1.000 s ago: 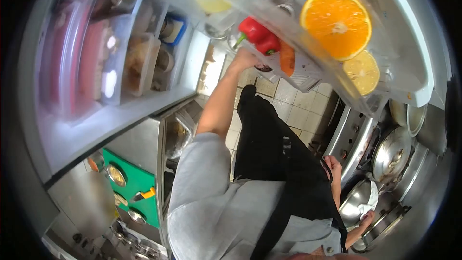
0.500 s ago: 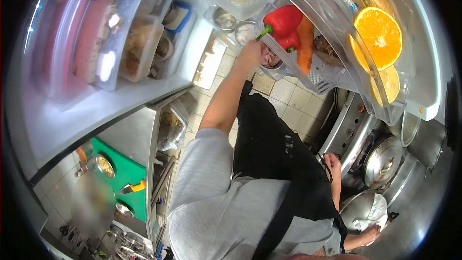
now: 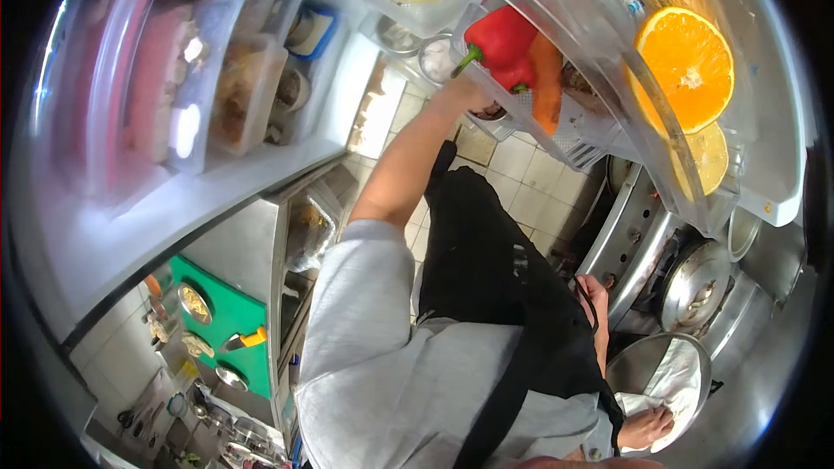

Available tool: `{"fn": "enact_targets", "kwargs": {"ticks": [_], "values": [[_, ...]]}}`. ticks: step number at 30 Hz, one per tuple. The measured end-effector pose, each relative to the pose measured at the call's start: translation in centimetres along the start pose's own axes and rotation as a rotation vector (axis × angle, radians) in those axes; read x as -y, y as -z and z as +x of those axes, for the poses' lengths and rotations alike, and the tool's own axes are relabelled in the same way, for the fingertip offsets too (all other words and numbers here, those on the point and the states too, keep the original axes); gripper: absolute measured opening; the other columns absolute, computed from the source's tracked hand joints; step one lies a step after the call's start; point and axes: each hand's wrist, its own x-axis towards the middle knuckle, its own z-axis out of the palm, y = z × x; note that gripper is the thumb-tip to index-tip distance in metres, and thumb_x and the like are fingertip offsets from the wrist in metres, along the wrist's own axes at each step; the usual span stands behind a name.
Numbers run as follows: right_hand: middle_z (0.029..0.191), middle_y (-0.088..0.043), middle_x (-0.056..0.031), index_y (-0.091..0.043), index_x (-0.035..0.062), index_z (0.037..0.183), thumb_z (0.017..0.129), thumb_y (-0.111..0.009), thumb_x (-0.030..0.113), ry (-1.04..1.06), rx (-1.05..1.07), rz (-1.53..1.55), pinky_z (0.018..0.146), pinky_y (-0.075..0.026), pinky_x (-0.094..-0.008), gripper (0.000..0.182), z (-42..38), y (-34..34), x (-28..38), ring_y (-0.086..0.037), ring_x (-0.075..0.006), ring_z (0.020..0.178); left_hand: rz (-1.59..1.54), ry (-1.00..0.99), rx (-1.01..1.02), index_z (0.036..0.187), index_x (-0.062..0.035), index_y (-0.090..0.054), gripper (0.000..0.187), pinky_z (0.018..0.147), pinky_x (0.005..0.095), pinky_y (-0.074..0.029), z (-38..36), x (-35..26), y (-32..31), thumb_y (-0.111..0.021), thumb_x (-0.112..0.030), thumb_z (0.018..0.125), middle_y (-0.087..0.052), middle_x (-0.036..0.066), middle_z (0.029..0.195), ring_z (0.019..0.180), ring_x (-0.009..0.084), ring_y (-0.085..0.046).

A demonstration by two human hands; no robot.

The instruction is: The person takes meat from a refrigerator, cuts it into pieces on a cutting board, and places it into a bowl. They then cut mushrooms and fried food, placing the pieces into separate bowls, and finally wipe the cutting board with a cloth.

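Observation:
My left hand (image 3: 466, 94) reaches up to a small metal bowl (image 3: 492, 113) with pinkish chopped pieces in it, which the hand mostly covers. Its fingers are hidden. Beside it sit a bowl with something white (image 3: 438, 58) and another metal bowl (image 3: 399, 35). Close by in a clear fridge bin are a red bell pepper (image 3: 502, 42), a carrot (image 3: 546, 85) and a brown lump (image 3: 580, 87). My right hand (image 3: 594, 293) is down by my hip, fingers curled at a black cord (image 3: 598, 320).
Clear food containers (image 3: 243, 91) fill the fridge at left. An orange half (image 3: 685, 69) is in the door bin. A lidded pot (image 3: 695, 291) stands on the stove. Another person's hand (image 3: 645, 428) presses a white cloth in a pan (image 3: 632, 365). A yellow-handled knife (image 3: 250, 339) lies on a green board (image 3: 246, 313).
My left hand has shifted slightly right and now covers most of the pinkish pieces. The other person's hand and cloth have moved left within the pan. My right hand stays at my hip.

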Motion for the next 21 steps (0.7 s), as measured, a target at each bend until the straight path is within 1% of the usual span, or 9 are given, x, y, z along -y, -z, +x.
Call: {"fn": "enact_targets", "kwargs": {"ticks": [2,4,6,8,10,12,16,18,21], "values": [[0.082,-0.068,-0.0123,-0.072,-0.0023,0.111,0.107,-0.063,0.032,0.024,0.002,-0.014,0.077,-0.052,-0.034,0.036,0.4,-0.3,0.5,-0.063,-0.0153,0.081,-0.059,0.014,0.193,0.119,-0.0077,-0.074,0.039,0.085,0.0429,-0.06,-0.2,0.3,1.0,-0.068,-0.033,0.091,-0.076,0.014,0.115,0.099,0.0276,-0.075],[0.081,-0.068,-0.012,-0.072,-0.0024,0.111,0.107,-0.063,0.032,0.038,0.012,-0.005,0.076,-0.052,-0.0334,0.036,1.0,-0.6,0.1,-0.062,-0.0148,0.08,-0.402,0.483,0.376,0.118,-0.0079,-0.074,0.032,0.081,0.0381,-0.059,0.7,-4.0,5.7,-0.067,-0.027,0.093,-0.076,0.013,0.107,0.094,0.0232,-0.074],[0.08,-0.068,-0.0117,-0.072,-0.0024,0.111,0.107,-0.063,0.031,0.048,0.014,0.002,0.075,-0.052,-0.0329,0.035,1.3,-0.5,0.3,-0.062,-0.0143,0.08,-0.336,0.42,0.344,0.114,-0.0043,-0.073,0.028,0.076,0.0348,-0.058,0.6,-4.0,6.1,-0.064,-0.025,0.097,-0.074,0.012,0.101,0.091,0.0183,-0.072],[0.08,-0.068,-0.0092,-0.073,-0.0019,0.112,0.107,-0.063,0.03,0.146,-0.008,-0.022,0.074,-0.052,-0.0315,0.034,1.3,-0.2,1.2,-0.062,-0.0126,0.078,-0.851,0.699,0.057,0.116,-0.0012,-0.07,0.031,0.073,0.0334,-0.057,0.0,-3.5,5.8,-0.062,-0.026,0.1,-0.073,0.008,0.1,0.089,0.0177,-0.07],[0.079,-0.068,-0.0081,-0.074,-0.0013,0.112,0.107,-0.063,0.029,0.139,-0.003,0.0,0.073,-0.052,-0.0303,0.033,1.7,-0.1,1.2,-0.063,-0.0116,0.077,-0.825,0.596,0.07,0.123,-0.0003,-0.067,0.031,0.068,0.0298,-0.055,-0.2,-2.5,5.5,-0.059,-0.022,0.102,-0.073,0.005,0.099,0.088,0.0152,-0.068],[0.079,-0.068,-0.0069,-0.074,-0.0008,0.112,0.107,-0.063,0.029,0.131,0.007,0.026,0.072,-0.052,-0.029,0.032,2.0,0.0,1.3,-0.063,-0.0105,0.076,-1.304,0.785,-0.045,0.12,-0.0022,-0.067,0.025,0.064,0.0272,-0.053,-0.2,-2.8,5.6,-0.055,-0.017,0.103,-0.071,0.005,0.093,0.077,0.0126,-0.065],[0.082,-0.068,-0.0033,-0.074,-0.0019,0.111,0.108,-0.063,0.027,0.155,0.012,0.079,0.072,-0.052,-0.0273,0.031,2.6,0.6,2.5,-0.063,-0.01,0.077,-1.528,0.83,-0.099,0.107,-0.0049,-0.066,0.02,0.057,0.0246,-0.048,-2.4,-3.1,8.4,-0.052,-0.018,0.103,-0.069,0.003,0.086,0.062,0.0092,-0.056],[0.085,-0.067,-0.0005,-0.073,-0.0013,0.112,0.11,-0.06,0.027,0.184,0.011,0.184,0.073,-0.051,-0.0264,0.031,4.0,1.5,3.3,-0.061,-0.0097,0.079,-1.949,0.775,0.027,0.108,-0.007,-0.059,0.014,0.051,0.0262,-0.041,-4.2,-1.1,8.5,-0.055,-0.017,0.1,-0.067,0.006,0.085,0.057,0.014,-0.053],[0.087,-0.065,-0.0001,-0.069,0.0013,0.119,0.11,-0.059,0.029,0.315,-0.073,0.365,0.072,-0.049,-0.0258,0.03,8.3,4.4,5.0,-0.059,-0.0084,0.079,-1.932,0.81,-0.061,0.102,-0.0077,-0.062,0.019,0.05,0.0245,-0.037,-6.3,-3.2,11.9,-0.052,-0.023,0.102,-0.068,0.007,0.087,0.054,0.0107,-0.046]]}}
